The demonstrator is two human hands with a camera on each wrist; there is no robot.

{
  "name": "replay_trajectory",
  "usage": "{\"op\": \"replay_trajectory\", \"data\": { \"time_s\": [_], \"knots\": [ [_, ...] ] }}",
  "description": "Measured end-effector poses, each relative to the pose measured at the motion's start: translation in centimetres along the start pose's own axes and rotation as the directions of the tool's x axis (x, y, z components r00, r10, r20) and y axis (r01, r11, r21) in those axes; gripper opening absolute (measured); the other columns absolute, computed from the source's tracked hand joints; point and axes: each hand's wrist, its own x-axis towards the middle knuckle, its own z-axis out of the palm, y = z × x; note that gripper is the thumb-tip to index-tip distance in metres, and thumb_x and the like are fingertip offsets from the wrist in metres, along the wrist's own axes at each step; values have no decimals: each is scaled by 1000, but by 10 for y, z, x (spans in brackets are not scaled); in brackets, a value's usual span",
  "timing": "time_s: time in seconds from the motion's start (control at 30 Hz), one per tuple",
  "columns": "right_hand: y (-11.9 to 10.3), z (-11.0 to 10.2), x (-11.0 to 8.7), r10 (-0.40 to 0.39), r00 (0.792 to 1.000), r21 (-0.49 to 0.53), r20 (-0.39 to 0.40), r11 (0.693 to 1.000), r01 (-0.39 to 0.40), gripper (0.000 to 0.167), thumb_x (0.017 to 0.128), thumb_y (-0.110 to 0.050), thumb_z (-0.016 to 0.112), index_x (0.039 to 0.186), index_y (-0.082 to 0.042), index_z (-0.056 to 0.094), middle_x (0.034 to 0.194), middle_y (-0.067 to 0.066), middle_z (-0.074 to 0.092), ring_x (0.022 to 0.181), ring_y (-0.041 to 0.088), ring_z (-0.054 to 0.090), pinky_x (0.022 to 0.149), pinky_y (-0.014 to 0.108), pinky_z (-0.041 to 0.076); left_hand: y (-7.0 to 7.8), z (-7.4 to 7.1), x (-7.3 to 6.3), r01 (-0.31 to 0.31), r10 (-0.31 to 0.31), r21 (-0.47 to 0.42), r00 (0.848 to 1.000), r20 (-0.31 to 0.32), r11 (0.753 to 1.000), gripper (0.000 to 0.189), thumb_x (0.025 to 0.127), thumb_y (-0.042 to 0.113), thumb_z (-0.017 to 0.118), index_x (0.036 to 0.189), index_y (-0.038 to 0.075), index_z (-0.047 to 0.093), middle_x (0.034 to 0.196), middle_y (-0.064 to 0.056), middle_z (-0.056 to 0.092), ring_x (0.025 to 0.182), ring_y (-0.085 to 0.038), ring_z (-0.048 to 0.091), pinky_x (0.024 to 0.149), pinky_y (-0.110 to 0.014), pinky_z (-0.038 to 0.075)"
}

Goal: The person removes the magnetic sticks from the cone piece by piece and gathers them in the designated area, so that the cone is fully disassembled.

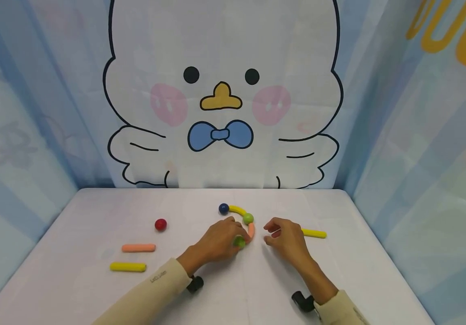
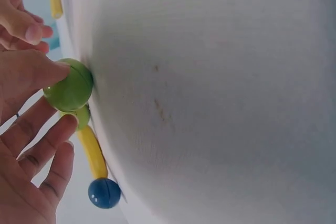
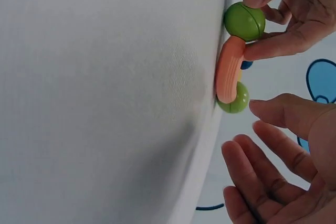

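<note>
My left hand [image 1: 222, 239] pinches a green ball [image 2: 69, 85] between thumb and fingers, low over the white table. That ball sits at the near end of a curved orange stick [image 3: 229, 69]. A second green ball [image 1: 248, 218] is at the stick's far end, followed by a curved yellow stick [image 1: 237, 210] and a dark blue ball [image 1: 223, 208]. Together they form an arc. To the right, apart from the arc, my right hand [image 1: 287, 239] holds nothing, its fingers loosely bent. A straight yellow stick [image 1: 315, 233] lies behind it, partly hidden by the hand.
On the table's left side lie a red ball [image 1: 160, 225], a straight orange stick [image 1: 138, 248] and another yellow stick [image 1: 128, 267]. A curtain [image 1: 220, 167] with a cartoon bird hangs behind the table's back edge, with more curtain on both sides.
</note>
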Motion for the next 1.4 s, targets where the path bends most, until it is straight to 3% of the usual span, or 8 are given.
{"op": "replay_trajectory", "data": {
  "time_s": [0.23, 0.37, 0.5, 0.77, 1.13, 1.4],
  "knots": [
    [-7, 9, 7, -34, 999, 36, 12, 999, 34, 22, 86, -9, 88, 106, -12, 79, 100, 4, 78, 87, 17, 72, 81, 36, 63, -5, -1, -3, 52, -51, -125, 999, 11, 991, 33, 86, 10, 88, 116, 21, 81, 113, 9, 77, 101, -11, 59, 86, -26, 52],
    [-10, 16, 13, -63, 998, 46, -2, 997, 63, 30, 87, -12, 88, 115, -12, 78, 105, 8, 78, 88, 20, 75, 80, 38, 64, -6, 0, -4, 69, -69, -103, 998, 5, 992, 37, 86, 22, 90, 121, 18, 79, 112, 7, 77, 101, -11, 59, 87, -28, 52],
    [-12, 23, 19, -82, 997, 40, 7, 996, 81, 38, 88, -16, 88, 124, -13, 77, 110, 10, 76, 88, 20, 75, 80, 38, 62, -8, 2, -4, 74, -75, -78, 997, -14, 994, 31, 86, 26, 90, 114, 17, 80, 104, 5, 74, 94, -11, 56, 81, -27, 49],
    [-18, 31, 26, -60, 998, -17, 20, 998, 60, 46, 83, -15, 91, 127, -16, 76, 108, 9, 71, 84, 17, 66, 79, 37, 49, -10, 6, -4, 23, -26, -79, 999, -38, 997, 24, 89, 26, 87, 111, 17, 80, 107, 3, 73, 97, -13, 59, 83, -29, 49],
    [-23, 33, 27, -59, 998, -46, 6, 997, 59, 47, 83, -13, 91, 127, -16, 76, 107, 12, 71, 83, 20, 61, 79, 39, 49, -9, 3, -5, 35, -35, -90, 999, -6, 995, 23, 91, 21, 84, 113, 14, 80, 97, 3, 66, 81, -8, 49, 72, -24, 42],
    [-23, 33, 27, -48, 999, -53, 11, 997, 49, 48, 82, -14, 92, 128, -17, 75, 106, 10, 71, 85, 21, 59, 79, 37, 46, -6, -2, -11, 79, -73, -152, 996, 44, 985, 25, 92, 13, 82, 117, 13, 81, 94, 4, 65, 80, -8, 51, 74, -23, 44]
  ]
}}
